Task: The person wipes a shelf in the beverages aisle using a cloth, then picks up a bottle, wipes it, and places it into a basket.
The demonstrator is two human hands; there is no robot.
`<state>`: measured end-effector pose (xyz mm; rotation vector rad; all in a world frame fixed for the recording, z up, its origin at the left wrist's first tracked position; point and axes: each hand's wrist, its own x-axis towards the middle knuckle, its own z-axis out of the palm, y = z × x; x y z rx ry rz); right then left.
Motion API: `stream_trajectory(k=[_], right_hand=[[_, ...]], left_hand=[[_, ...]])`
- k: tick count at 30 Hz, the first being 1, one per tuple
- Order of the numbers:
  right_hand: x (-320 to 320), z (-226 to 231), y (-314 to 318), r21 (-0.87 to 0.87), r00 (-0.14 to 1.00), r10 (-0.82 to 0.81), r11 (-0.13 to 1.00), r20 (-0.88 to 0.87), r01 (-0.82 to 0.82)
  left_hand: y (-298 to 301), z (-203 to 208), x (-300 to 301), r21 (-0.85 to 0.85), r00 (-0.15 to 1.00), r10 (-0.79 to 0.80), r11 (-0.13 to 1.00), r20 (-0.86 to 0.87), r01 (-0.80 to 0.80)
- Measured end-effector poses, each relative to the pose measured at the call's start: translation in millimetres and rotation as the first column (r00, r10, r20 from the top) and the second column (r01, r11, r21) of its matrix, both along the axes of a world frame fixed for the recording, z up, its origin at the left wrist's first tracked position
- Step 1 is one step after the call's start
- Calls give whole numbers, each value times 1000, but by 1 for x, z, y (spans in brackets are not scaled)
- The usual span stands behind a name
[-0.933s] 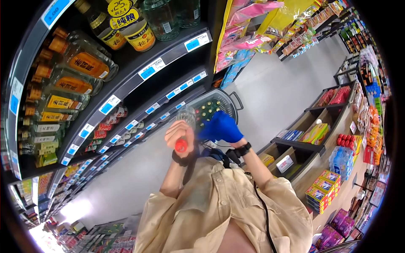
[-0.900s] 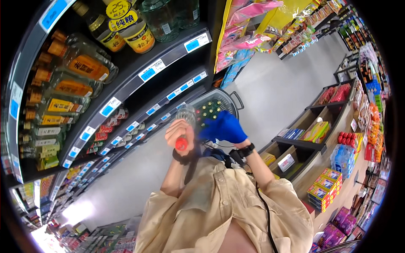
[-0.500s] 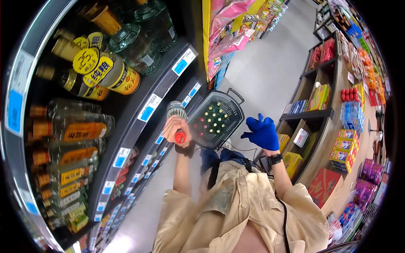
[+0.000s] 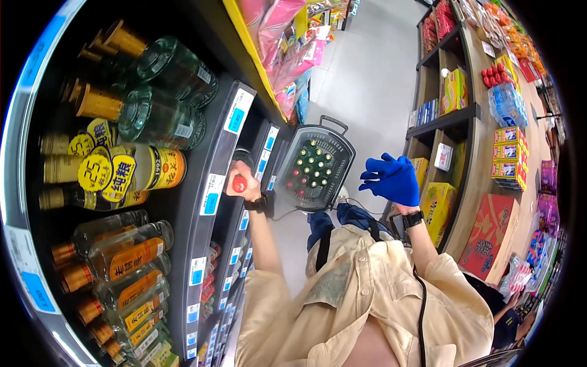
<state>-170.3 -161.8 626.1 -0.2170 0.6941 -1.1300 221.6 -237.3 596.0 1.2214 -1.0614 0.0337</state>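
Note:
My bare left hand [image 4: 244, 178] is wrapped round a red-capped glass bottle [image 4: 239, 185], at the front edge of a lower shelf on the left. The hand and the shelf above hide most of the bottle. My right hand [image 4: 391, 180], in a blue knitted glove, hangs in the air right of the basket, fingers loosely stretched out and nothing in them. Between the hands, a dark grey shopping basket [image 4: 347, 160] stands on the floor. Several bottles [image 4: 313, 160] are upright inside it, most with pale gold caps and a few with red ones.
Rows of glass liquor bottles [image 4: 134, 257] fill the upper shelf [image 4: 211, 153] at left. Pink packages [image 4: 275, 37] hang beyond it. A wooden display unit [image 4: 474, 153] with boxes lines the right side, a red carton [image 4: 489, 235] on top. A thin cable runs near the basket.
My left hand has moved left with the bottle, from over the aisle beside the basket to the lower shelf. My view has shifted, and the gloved fingers have drawn closer together.

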Motion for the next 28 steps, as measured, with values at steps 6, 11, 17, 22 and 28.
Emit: stream_trajectory(k=[6,11,17,22,28], right_hand=[[-10,-20,-1,-282,768,-3,931,-640,-231],[-16,1,-2,-49,997,-38,998,62,41],[-35,-20,1,-18,981,-92,995,173,96],[-42,-20,0,-65,992,-93,994,-80,88],[-45,-14,6,-39,989,-132,990,73,135]], left_hand=[[-18,-15,11,57,955,33,998,-296,-16],[-37,-19,24,113,935,88,992,-344,-51],[-70,-8,24,345,924,286,919,-255,-190],[-90,11,9,386,900,269,914,-344,-126],[-112,20,1,436,821,288,898,-493,-54]])
